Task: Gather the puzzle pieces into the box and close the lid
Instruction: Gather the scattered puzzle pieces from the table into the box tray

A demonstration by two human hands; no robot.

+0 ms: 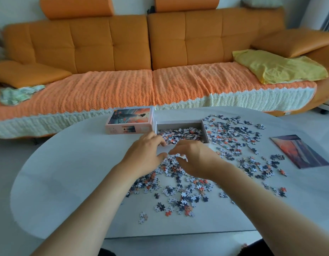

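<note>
An open white box (pixel 206 131) stands mid-table with several puzzle pieces inside. Its lid (pixel 130 120), printed with an orange picture, lies just left of it. Loose puzzle pieces (pixel 180 191) are scattered in front of the box and to its right (pixel 233 137). My left hand (pixel 143 154) and my right hand (pixel 195 157) are cupped facing each other just in front of the box's near wall, over a small heap of pieces (pixel 172 159). Fingers are curled and apart; I cannot tell whether either hand holds pieces.
A white oval table (pixel 77 172) carries everything. A printed reference picture (pixel 299 151) lies at the right. Behind the table stands an orange sofa (pixel 141 52) with a yellow cloth (pixel 278 67) on its seat.
</note>
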